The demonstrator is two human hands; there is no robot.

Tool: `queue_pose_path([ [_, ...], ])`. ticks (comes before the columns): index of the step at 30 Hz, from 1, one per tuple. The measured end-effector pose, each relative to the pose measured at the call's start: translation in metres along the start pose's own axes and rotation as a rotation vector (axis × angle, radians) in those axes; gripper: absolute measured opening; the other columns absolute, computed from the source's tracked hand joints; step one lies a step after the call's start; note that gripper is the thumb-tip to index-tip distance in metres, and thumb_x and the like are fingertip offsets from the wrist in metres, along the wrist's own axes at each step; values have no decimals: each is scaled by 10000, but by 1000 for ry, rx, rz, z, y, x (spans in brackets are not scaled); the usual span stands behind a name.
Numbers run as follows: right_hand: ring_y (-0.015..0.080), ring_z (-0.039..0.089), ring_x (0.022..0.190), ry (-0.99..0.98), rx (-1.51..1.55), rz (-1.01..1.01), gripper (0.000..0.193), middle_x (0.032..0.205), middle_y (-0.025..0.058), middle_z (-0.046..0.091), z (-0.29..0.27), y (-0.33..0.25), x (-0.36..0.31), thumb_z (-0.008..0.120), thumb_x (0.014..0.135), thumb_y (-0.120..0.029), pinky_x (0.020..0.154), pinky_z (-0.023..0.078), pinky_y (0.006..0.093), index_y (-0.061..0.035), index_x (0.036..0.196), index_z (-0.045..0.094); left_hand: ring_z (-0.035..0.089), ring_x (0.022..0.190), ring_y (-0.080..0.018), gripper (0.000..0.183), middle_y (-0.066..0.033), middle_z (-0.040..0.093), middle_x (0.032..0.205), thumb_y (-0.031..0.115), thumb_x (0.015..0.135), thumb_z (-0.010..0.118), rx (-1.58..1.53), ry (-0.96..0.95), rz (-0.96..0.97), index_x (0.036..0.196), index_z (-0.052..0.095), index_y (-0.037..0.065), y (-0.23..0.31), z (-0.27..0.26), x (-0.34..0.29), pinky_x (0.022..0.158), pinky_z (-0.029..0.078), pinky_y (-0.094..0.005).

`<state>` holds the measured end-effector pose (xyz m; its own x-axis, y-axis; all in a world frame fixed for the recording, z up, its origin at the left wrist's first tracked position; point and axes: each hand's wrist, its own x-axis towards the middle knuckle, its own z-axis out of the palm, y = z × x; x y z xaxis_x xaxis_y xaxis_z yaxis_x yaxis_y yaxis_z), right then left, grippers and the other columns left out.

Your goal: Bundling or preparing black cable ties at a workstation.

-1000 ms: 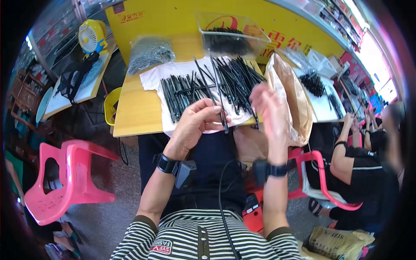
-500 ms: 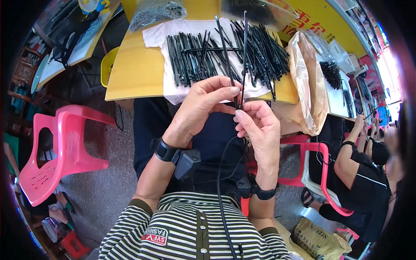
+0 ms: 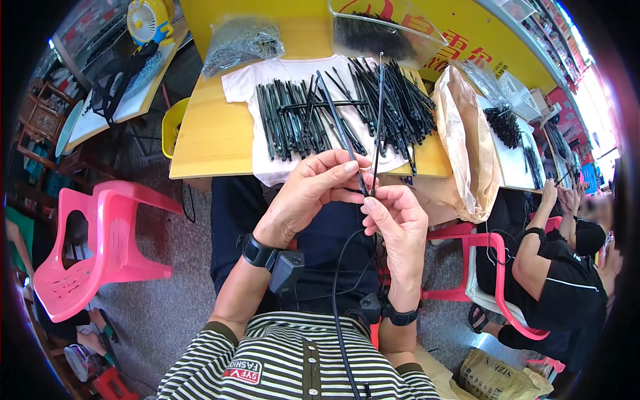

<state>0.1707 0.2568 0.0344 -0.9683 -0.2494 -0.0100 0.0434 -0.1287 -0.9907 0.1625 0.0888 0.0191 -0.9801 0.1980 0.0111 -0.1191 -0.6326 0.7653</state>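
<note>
My left hand (image 3: 313, 193) and my right hand (image 3: 395, 223) meet in front of my lap, fingertips pinched together on two thin black rods (image 3: 375, 127) that stick up and fan apart over the table. Beyond them a pile of the same black rods (image 3: 313, 117) lies on a white cloth (image 3: 240, 83) spread over the yellow table (image 3: 200, 140). Both wrists wear black bands with small devices, and a black cable runs down my striped shirt.
A clear bag of dark small parts (image 3: 241, 41) and a clear box (image 3: 383, 30) sit at the table's far side. A tan sack (image 3: 470, 150) hangs at its right edge. Pink plastic chairs (image 3: 100, 247) stand left; a person in black (image 3: 557, 280) sits at the right.
My hands came together near my lap, both pinching the rods; the right hand dropped from beside the table edge. The view tilted down and closer to the table.
</note>
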Motion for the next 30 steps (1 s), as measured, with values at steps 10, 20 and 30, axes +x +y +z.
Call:
queue_pose_path([
  [10, 68, 571, 631, 11, 47, 12, 191, 798, 43, 628, -3, 7, -2, 650, 851, -128, 536, 463, 185, -4, 980, 582, 624, 828, -118, 252, -66, 637, 902, 216, 922, 540, 52, -11, 1, 1066, 587, 14, -3, 0, -1, 756, 542, -265],
  [20, 66, 571, 630, 8, 83, 15, 176, 796, 40, 627, -4, 11, -2, 649, 848, -110, 530, 461, 180, -10, 977, 584, 627, 835, -121, 240, -66, 639, 891, 206, 919, 542, 46, -4, -25, 1050, 592, 12, -5, -2, 0, 767, 541, -275],
  [30, 54, 564, 632, 14, 53, -17, 174, 792, 26, 624, -5, 9, -6, 655, 845, -111, 537, 457, 170, -11, 971, 589, 622, 866, -133, 150, -72, 617, 982, 154, 877, 599, 56, -26, -32, 956, 590, 27, -7, -3, 2, 771, 543, -277],
])
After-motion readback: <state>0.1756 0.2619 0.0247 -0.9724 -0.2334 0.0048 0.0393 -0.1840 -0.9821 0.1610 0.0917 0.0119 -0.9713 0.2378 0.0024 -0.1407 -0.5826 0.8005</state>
